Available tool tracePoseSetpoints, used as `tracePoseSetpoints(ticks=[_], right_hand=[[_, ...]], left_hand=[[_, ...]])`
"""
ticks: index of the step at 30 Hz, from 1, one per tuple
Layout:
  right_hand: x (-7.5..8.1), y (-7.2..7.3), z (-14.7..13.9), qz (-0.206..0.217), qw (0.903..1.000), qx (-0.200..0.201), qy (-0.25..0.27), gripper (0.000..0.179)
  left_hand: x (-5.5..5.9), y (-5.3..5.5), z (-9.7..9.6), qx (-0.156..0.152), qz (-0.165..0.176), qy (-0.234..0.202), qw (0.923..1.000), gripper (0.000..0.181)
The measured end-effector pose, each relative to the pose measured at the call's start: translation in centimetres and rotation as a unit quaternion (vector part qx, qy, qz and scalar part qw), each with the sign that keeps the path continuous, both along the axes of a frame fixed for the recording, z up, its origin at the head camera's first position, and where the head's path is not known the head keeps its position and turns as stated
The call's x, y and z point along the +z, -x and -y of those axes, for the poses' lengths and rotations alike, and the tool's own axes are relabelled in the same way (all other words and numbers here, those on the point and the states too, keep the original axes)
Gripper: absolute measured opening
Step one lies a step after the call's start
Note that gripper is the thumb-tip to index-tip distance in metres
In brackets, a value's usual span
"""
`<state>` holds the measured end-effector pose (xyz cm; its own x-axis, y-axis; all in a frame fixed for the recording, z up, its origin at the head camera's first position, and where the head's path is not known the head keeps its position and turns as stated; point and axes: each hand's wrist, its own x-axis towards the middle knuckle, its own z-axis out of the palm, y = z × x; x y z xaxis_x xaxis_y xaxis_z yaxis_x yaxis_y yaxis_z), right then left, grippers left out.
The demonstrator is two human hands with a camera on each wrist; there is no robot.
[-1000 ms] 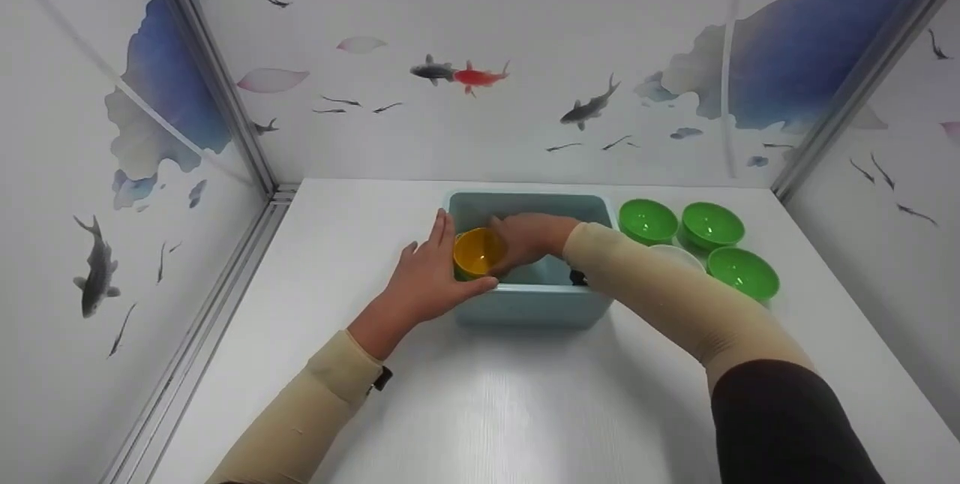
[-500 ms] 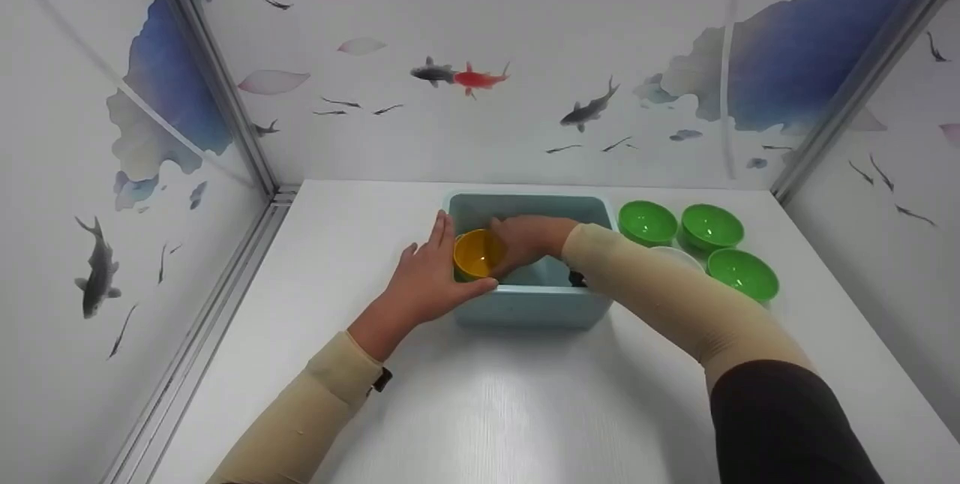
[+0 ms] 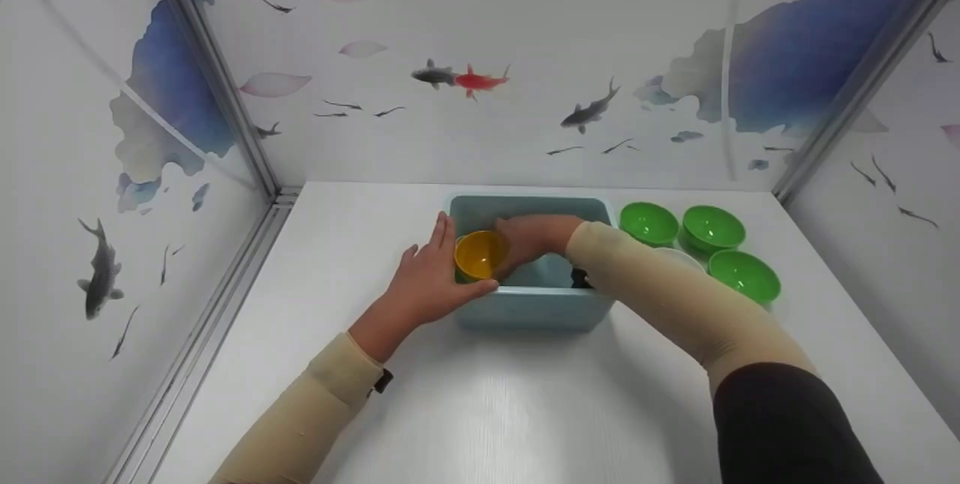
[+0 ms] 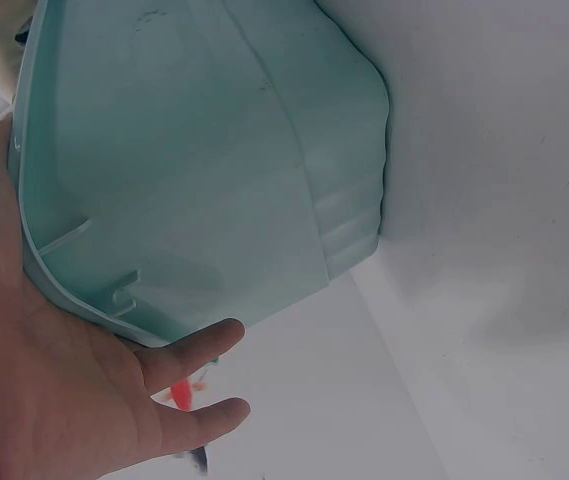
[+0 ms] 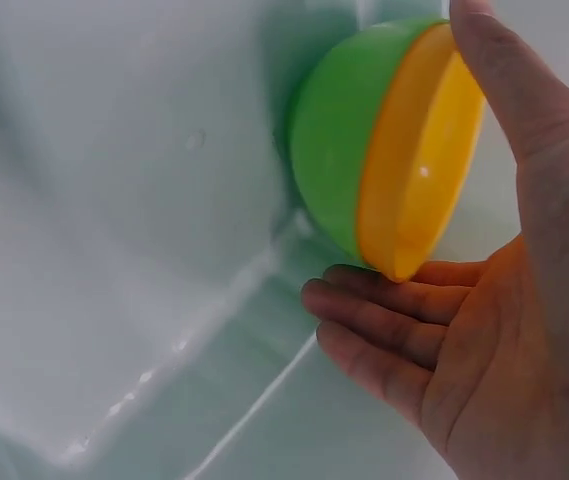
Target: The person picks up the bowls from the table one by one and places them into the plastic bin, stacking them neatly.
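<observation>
A light blue plastic bin [image 3: 532,311] stands on the white table. My left hand [image 3: 427,274] rests at its front left corner, thumb along the front rim and straight fingers along the left side. In the left wrist view two fingertips reach along the outside wall of the bin [image 4: 184,150]. Inside, my right hand [image 3: 521,240] holds a yellow bowl [image 3: 475,255] at the left end. The right wrist view shows the yellow bowl [image 5: 424,160] nested in a green bowl [image 5: 334,140], tilted, thumb at the rim and fingers under the lower edge.
Right of the bin are green bowls, one at the back [image 3: 649,221], one beside it [image 3: 712,226] and one in front [image 3: 742,274]. A white bowl [image 3: 681,255] is partly hidden by the right sleeve [image 3: 667,296]. Printed wall panels [image 3: 480,139] enclose the table.
Both hands and the bowls stay nearly in place. Only a slight downward shift of the whole head view shows.
</observation>
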<state>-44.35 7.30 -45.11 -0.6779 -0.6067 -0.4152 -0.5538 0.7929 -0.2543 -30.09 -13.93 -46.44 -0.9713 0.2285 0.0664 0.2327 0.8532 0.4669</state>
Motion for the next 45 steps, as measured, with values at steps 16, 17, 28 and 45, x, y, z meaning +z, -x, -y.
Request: tracePoseSetpoints(ticks=[16, 17, 28, 45], right_hand=[[5.1, 0.4, -4.0, -0.012, 0.9990, 0.014, 0.041, 0.095], [5.3, 0.4, -4.2, -0.011, 0.9989, 0.013, 0.044, 0.091], [7.2, -1.4, -7.1, -0.049, 0.9904, 0.035, 0.124, 0.069], [5.8, -5.3, -15.7, -0.163, 0.9388, -0.033, 0.302, 0.037]], left_hand=[[-0.3, 0.2, 0.0, -0.003, -0.001, 0.000, 1.0000, 0.135], [-0.3, 0.2, 0.0, -0.004, -0.002, 0.000, 1.0000, 0.135], [-0.3, 0.1, 0.0, 0.003, 0.004, -0.004, 1.0000, 0.132], [-0.2, 0.1, -0.2, 0.005, 0.004, -0.001, 1.0000, 0.137]])
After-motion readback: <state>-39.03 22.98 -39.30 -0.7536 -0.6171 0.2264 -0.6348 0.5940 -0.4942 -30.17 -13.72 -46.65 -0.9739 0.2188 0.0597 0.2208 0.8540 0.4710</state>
